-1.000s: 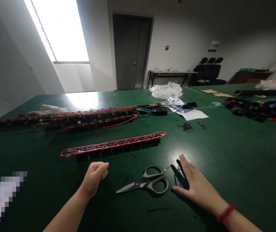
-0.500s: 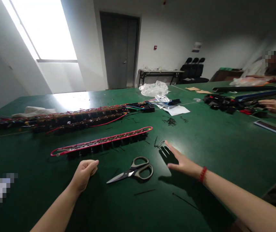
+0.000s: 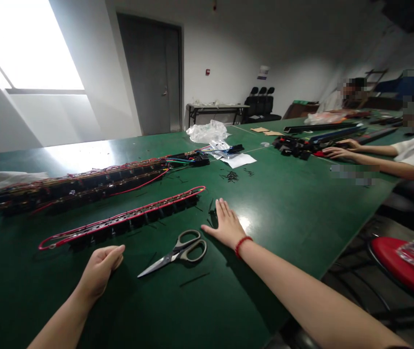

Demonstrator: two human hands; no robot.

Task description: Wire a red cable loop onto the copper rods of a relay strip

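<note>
My right hand [image 3: 225,227] rests palm down with fingers stretched out, a red bead bracelet on its wrist. Its fingers lie against a few thin black strips [image 3: 211,211]. My left hand [image 3: 99,269] is closed in a fist with the thumb on top; whatever it might hold is hidden. Between the two hands lie scissors [image 3: 177,254] with grey handles, blades slightly apart and pointing left. Beyond the left hand stretches a long row of black parts [image 3: 130,218] edged by a red wire loop. One loose black strip [image 3: 194,279] lies nearer me than the scissors.
Long wired assemblies [image 3: 83,186] run across the left of the green table [image 3: 283,194]. A pile of black clippings [image 3: 232,176], white paper [image 3: 241,159] and plastic bags [image 3: 207,131] lie farther back. Co-workers sit at the right, one person's hands [image 3: 339,151] near black parts. A red stool [image 3: 391,261] stands lower right.
The view has swung to the right. My right hand has come down and left onto the table beside the thin strips. My left fist keeps its shape.
</note>
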